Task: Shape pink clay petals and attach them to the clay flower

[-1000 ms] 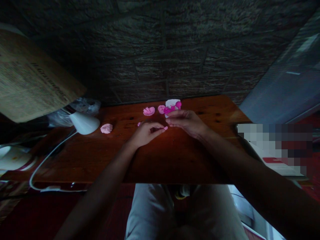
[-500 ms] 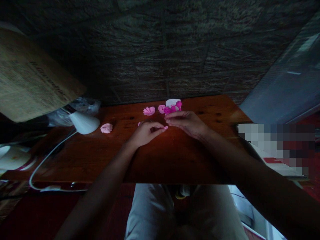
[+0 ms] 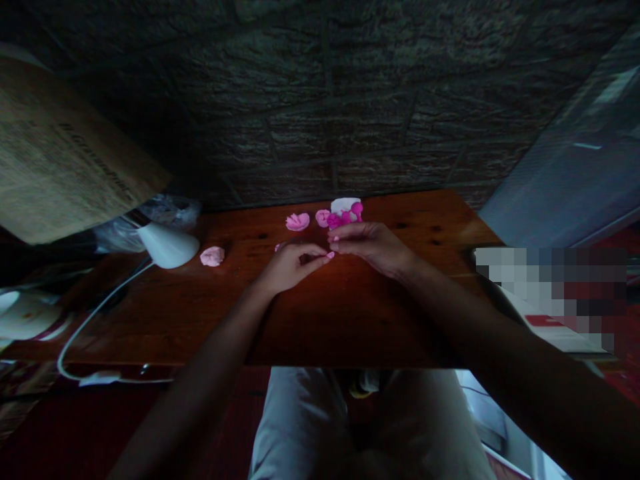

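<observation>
My left hand (image 3: 293,268) is closed in a pinch over the table, a small pink piece (image 3: 330,255) of soft, clay-like stuff showing at its thumb and fingertip. Facing it, my right hand (image 3: 377,247) has its fingers drawn together, with a tiny pink bit (image 3: 336,239) at the tips. Just behind the hands are a pink ruffled flower (image 3: 297,222), a smaller pink rosette (image 3: 323,218), and magenta pieces (image 3: 345,217) against a white piece (image 3: 345,203). Another pink bit (image 3: 278,247) peeks out behind my left hand, mostly hidden.
A pale pink crumpled lump (image 3: 213,256) lies by the white lamp base (image 3: 170,245), whose cable (image 3: 83,327) runs over the table's front edge. A brown printed shade (image 3: 75,153) overhangs the left. A white cup (image 3: 27,313) stands far left. The brick wall (image 3: 325,120) borders the back.
The fingers of my right hand have shifted slightly, and a tiny pink bit now shows at their tips. My left hand keeps its pinch in nearly the same place.
</observation>
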Available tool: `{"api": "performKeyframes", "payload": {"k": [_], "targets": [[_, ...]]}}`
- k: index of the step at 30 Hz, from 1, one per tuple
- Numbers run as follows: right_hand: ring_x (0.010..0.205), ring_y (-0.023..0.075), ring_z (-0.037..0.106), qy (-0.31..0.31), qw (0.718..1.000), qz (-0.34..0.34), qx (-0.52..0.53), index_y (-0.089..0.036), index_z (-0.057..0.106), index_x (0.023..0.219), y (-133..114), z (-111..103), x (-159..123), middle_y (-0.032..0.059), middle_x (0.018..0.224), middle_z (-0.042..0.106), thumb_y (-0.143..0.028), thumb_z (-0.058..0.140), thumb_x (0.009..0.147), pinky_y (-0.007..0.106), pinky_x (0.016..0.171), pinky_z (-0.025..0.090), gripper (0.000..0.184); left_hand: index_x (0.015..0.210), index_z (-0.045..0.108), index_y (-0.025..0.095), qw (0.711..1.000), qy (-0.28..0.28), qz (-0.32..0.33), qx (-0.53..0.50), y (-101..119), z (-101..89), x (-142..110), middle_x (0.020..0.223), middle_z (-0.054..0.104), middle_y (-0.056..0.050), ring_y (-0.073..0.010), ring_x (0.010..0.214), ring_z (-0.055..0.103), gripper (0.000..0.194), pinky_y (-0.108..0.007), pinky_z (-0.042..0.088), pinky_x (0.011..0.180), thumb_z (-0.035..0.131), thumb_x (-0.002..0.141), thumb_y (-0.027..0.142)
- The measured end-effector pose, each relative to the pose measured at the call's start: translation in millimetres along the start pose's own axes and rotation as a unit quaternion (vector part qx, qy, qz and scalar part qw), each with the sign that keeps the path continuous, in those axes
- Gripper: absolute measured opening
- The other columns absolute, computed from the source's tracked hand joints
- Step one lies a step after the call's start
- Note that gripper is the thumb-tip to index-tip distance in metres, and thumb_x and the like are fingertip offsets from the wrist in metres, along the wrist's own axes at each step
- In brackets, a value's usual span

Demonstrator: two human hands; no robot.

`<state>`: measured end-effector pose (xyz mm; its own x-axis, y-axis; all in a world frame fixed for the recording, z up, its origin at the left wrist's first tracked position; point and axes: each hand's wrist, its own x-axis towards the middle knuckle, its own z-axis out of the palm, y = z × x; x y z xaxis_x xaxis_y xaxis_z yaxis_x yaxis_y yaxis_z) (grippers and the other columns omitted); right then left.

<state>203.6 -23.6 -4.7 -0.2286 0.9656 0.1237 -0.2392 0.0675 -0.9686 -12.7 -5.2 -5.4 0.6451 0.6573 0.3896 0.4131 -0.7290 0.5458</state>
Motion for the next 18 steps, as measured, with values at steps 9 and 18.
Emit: {"api": "performKeyframes", "payload": {"k": [9,18], "targets": [[0.074,0.0142,0.07,-0.039,0.997,0.004,-0.07,-0.022,0.081,0.088,-1.3,0.0,-0.6,0.002,0.083,0.08,-0.039,0.085,0.071,0.03,0.075,0.057,0.024,0.099,0.077,0.018,1.0,0.0,-0.007,0.003,0.5,0.6,0.1,0.094,0.081,-0.005,-0.0139,0.076,0.072,0.013,-0.023,0.053,0.067,0.067,0.093,0.024],[0.071,0.0133,0.068,-0.059,0.992,-0.019,-0.107,-0.022,0.081,0.085,-0.1,-1.0,-0.4,0.0018,0.081,0.078,-0.047,0.083,0.075,0.028,0.071,0.057,0.027,0.1,0.076,0.018,1.0,0.002,-0.001,0.004,1.0,0.2,0.0,0.093,0.081,-0.005,-0.0134,0.076,0.071,0.014,-0.023,0.053,0.068,0.066,0.094,0.025]]}}
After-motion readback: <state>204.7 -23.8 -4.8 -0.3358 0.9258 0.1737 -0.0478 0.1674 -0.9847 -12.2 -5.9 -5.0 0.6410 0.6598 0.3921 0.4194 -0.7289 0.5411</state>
